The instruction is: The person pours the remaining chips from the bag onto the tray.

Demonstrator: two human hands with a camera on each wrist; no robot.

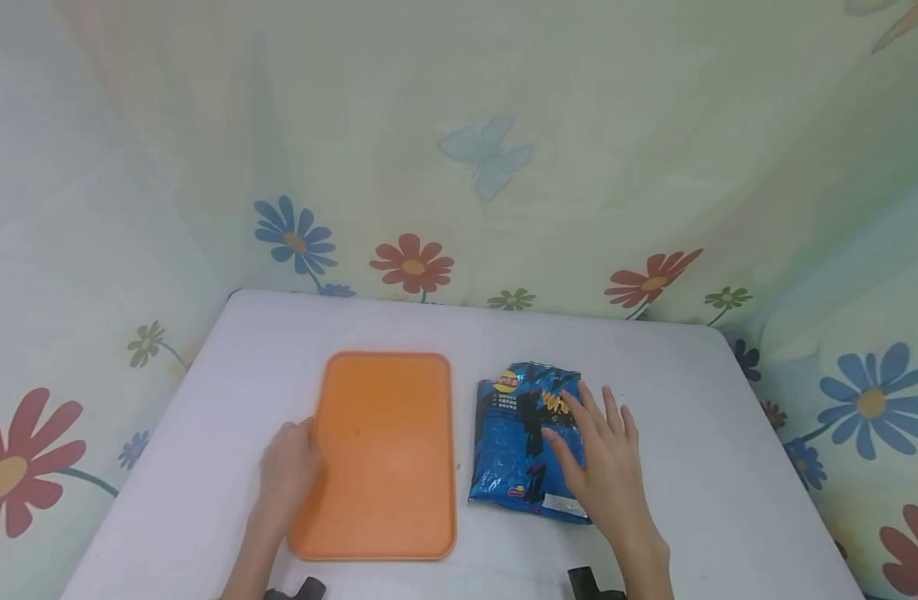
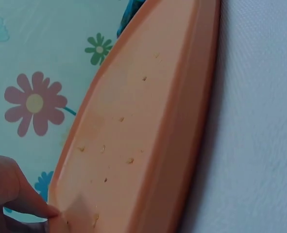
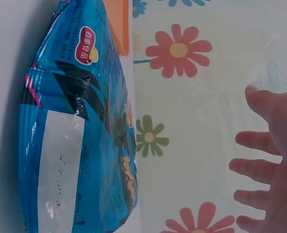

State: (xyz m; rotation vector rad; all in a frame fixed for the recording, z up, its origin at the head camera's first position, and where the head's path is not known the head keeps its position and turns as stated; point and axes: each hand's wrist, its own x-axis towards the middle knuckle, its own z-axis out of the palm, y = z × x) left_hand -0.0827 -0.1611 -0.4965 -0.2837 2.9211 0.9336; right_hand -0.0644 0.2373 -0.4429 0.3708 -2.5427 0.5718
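On the white counter [image 1: 241, 400] lay a flat orange rectangular plastic tray [image 1: 383, 450], and everything else sat relative to it. Just right of the tray, apart from it by a narrow strip of counter, lay a crinkled blue foil snack bag [image 1: 522, 433] with a white label patch at its near end. The left hand [image 1: 288, 471] rested at the tray's left edge, its fingers [image 2: 34, 206] touching the rim near the closest corner; whether they curled under the rim could not be told. The right hand [image 1: 604, 462] hung over the right side of the bag, its fingers [image 3: 252, 170] spread and straight, gripping nothing; the wrist view showed them clear of the foil. Behind the tray rose a pale cloth backdrop [image 1: 504, 167] printed with red and blue flowers and a faint butterfly.
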